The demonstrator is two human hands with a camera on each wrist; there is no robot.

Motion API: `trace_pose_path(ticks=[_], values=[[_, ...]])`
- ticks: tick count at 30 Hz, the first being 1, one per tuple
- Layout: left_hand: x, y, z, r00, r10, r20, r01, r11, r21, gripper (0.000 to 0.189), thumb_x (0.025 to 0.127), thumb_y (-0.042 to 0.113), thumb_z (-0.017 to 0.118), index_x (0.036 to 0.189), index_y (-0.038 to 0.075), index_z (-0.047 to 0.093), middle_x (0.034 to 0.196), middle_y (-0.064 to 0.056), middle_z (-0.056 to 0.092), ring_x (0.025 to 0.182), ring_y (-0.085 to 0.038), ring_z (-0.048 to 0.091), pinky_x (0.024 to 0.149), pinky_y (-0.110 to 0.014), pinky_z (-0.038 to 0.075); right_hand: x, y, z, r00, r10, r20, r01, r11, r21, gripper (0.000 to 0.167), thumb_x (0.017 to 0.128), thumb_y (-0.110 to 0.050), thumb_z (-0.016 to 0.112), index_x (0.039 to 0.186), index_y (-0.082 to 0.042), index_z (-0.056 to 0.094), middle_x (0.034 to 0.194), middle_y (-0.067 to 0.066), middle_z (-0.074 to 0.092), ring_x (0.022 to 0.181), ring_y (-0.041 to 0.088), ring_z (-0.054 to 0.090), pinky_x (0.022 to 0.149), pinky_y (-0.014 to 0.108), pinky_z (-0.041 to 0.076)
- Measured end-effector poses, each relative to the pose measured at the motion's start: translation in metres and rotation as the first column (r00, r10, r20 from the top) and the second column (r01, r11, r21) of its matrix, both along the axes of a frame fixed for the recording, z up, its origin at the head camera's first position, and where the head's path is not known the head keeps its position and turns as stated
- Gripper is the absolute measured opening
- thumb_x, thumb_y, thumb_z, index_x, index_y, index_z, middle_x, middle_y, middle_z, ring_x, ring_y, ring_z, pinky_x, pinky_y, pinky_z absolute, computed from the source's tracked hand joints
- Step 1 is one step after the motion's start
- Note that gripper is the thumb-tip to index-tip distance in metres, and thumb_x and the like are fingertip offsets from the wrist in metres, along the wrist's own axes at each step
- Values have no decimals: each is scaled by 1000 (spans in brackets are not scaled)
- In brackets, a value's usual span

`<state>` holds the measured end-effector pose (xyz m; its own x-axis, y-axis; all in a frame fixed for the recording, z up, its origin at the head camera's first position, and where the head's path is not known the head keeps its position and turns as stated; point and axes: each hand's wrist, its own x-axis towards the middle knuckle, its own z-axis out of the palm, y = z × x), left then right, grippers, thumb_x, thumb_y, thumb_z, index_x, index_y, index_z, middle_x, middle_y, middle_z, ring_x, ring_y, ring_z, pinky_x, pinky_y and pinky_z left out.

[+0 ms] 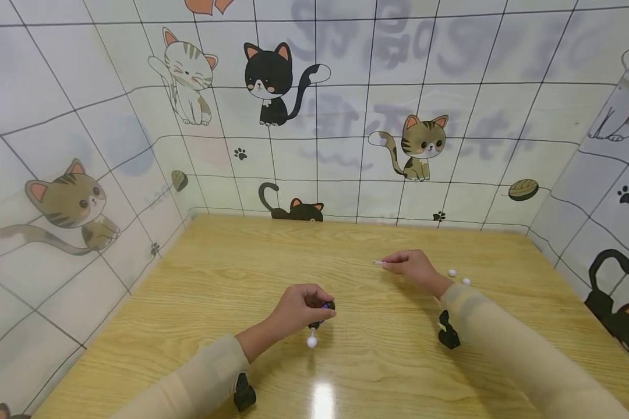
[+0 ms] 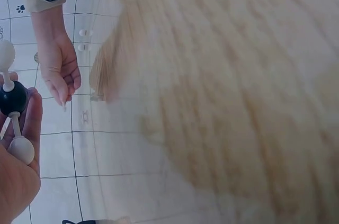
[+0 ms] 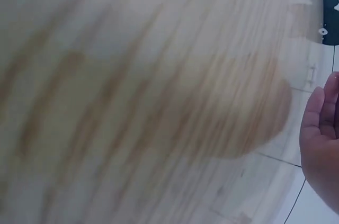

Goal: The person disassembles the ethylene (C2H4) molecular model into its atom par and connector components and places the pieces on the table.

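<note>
Near the middle of the table [image 1: 215, 262], my left hand [image 1: 296, 308] grips a ball-and-stick molecular model between thumb and fingers. The model's black ball [image 2: 14, 98] has white balls [image 2: 21, 150] joined to it by short white sticks. In the head view one white ball [image 1: 311, 342] hangs below the hand, and a hint of purple shows between the fingers. Farther off and to the right, my right hand [image 1: 411, 267] pinches a small pale connector stick [image 1: 378, 262] at its fingertips. The right wrist view shows only part of that hand [image 3: 323, 128], at the edge.
Two loose white balls [image 1: 452, 273] lie on the table just beyond the right wrist. Black wrist cameras [image 1: 448, 330] are strapped at both sleeves. A cat-patterned sheet [image 1: 340, 110] encloses the table at the back and sides.
</note>
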<state>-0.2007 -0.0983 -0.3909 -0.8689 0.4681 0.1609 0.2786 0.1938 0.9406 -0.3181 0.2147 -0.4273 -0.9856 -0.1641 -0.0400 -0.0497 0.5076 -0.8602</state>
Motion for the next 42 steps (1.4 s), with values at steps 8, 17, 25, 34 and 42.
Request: trace_pose_path(ticks=[8, 17, 25, 34, 42], values=[[1, 3, 3, 1000, -9, 13, 9, 1000, 7, 15, 86, -1, 72, 101, -2, 70, 89, -14, 69, 72, -14, 64, 61, -23, 53, -13, 6, -12, 1000, -26, 0, 26, 997, 70, 29, 91, -24, 72, 111, -3, 73, 109, 12, 68, 98, 26, 61, 75, 35, 51], [-9, 4, -15, 1000, 5, 6, -5, 1000, -5, 16, 85, -1, 73, 101, -2, 70, 88, -12, 69, 71, -13, 63, 60, -23, 52, -18, -1, -16, 998, -34, -60, 44, 984, 172, 20, 87, -20, 76, 101, -5, 76, 106, 13, 69, 100, 30, 61, 79, 37, 51], [-13, 2, -27, 1000, 7, 8, -7, 1000, 7, 20, 85, 2, 74, 103, -4, 69, 88, -9, 70, 71, -12, 63, 61, -23, 53, -17, -3, -14, 996, -34, -79, 50, 978, 204, 17, 85, -22, 77, 94, -8, 78, 100, 10, 70, 96, 30, 61, 81, 40, 49], [2, 3, -3, 1000, -13, -23, 13, 1000, 6, 18, 85, -4, 71, 101, -11, 67, 88, -16, 69, 71, -12, 63, 61, -21, 52, -21, -7, -14, 996, -48, -80, 66, 969, 238, 17, 84, -20, 78, 95, -7, 78, 102, 11, 70, 102, 32, 60, 92, 46, 45], [4, 3, -2, 1000, -13, -25, 13, 1000, 21, 17, 86, -2, 72, 100, -9, 68, 87, -14, 69, 70, -10, 62, 61, -21, 51, -20, -9, -13, 995, -60, -83, 80, 960, 267, 16, 85, -19, 78, 95, -6, 77, 100, 11, 70, 99, 31, 60, 90, 46, 46]])
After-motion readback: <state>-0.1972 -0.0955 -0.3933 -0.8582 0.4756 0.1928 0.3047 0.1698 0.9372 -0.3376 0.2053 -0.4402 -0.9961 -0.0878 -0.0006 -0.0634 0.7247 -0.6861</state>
